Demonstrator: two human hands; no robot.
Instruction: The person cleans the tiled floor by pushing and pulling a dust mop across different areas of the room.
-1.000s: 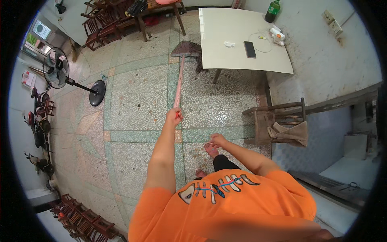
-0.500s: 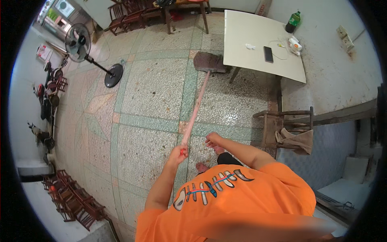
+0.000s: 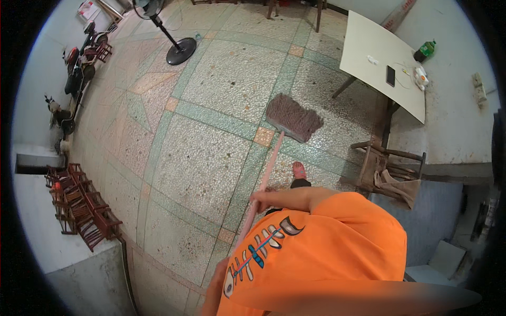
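A mop with a fluffy brown-purple head (image 3: 293, 117) lies flat on the floor, in front of my feet. Its pink pole (image 3: 271, 166) slants back toward my body. My right hand (image 3: 259, 200) is wrapped round the pole partway up. Farther up, the pole leads to my left hand (image 3: 222, 265), closed at its upper end beside my orange shirt (image 3: 321, 247). The shirt covers part of that hand, and its fingers show poorly.
To the right stand a cream table (image 3: 369, 46) with a phone and a green bottle, and a wooden chair (image 3: 368, 168) draped with cloth. A floor fan (image 3: 181, 51) is far left. Motorbikes (image 3: 79, 68) and stacked small chairs (image 3: 84, 205) line the left side.
The mop head has come back from the table edge toward me. My right hand, earlier off the pole, now grips it. My left hand has drawn back beside my body. The view has turned.
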